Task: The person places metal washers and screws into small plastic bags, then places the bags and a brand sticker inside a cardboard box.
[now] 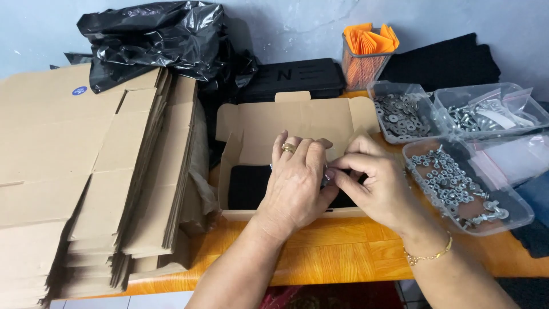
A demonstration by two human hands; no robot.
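Both grips meet at frame centre, left hand and right hand pinching a small clear packet between fingertips, directly above the open cardboard box on the desk.

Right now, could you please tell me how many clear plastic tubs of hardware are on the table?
3: one of washers beside the orange-paper cup, one of bolts at far right, one of nuts nearest the right hand. None seem hidden.

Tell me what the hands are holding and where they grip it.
Both the left hand and right hand pinch a small clear plastic bag by its edge, above the open cardboard box.
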